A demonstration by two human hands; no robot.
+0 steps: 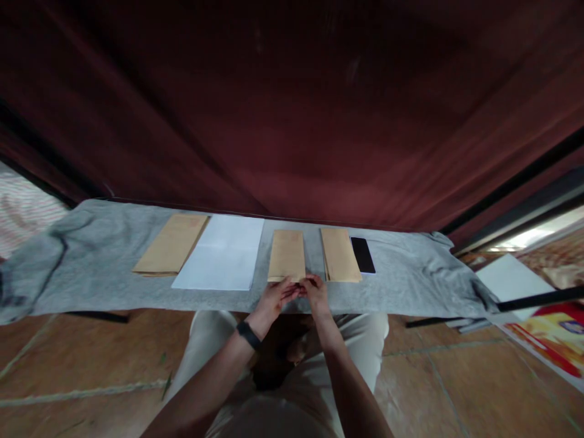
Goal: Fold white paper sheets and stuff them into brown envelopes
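Observation:
A brown paper envelope (286, 252) lies lengthwise before me on the grey cloth, faint reddish print near its far end. My left hand (277, 293), with a dark band on the wrist, has its fingers closed at the envelope's near edge. Beside it, my right hand (314, 291) pinches the same edge near its right corner. The fingertips of both hands almost meet, and parts of them are hidden. To the left lies a stack of white paper sheets (223, 255) with a crease across the middle. Just right of my hands is a pile of brown envelopes (341, 255).
Another pile of brown envelopes (173, 243) lies at the far left of the cloth-covered table (100, 249). A dark phone (363, 254) touches the right pile. A dark red curtain (292, 121) hangs along the far edge. Metal bars (538, 299) stand at the right.

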